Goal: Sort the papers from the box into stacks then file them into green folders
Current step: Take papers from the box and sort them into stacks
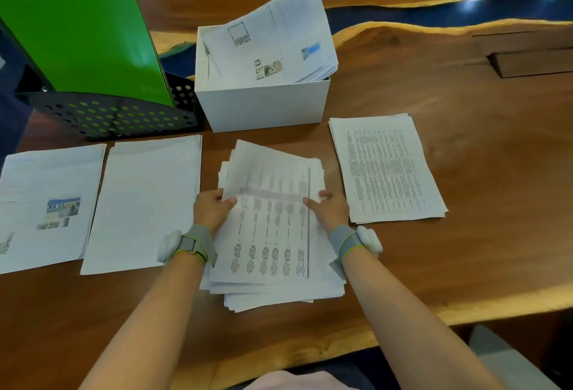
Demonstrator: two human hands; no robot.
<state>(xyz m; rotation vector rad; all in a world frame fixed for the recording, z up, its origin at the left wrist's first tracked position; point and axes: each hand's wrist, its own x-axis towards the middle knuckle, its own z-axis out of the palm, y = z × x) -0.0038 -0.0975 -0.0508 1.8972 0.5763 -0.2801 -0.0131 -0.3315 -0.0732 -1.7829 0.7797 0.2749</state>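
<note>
A white box stands at the middle back with several printed papers leaning out of it. A loose pile of table-printed sheets lies in front of me. My left hand grips the top sheets at their left edge, thumb on top. My right hand grips them at the right edge. Other stacks lie flat: one with photos at far left, a blank-faced stack beside it, and a dense text stack on the right. Green folders stand in a black mesh holder.
The wooden table has a blue resin strip across its back. A dark wooden block lies at far right. The table's front edge runs just below my forearms.
</note>
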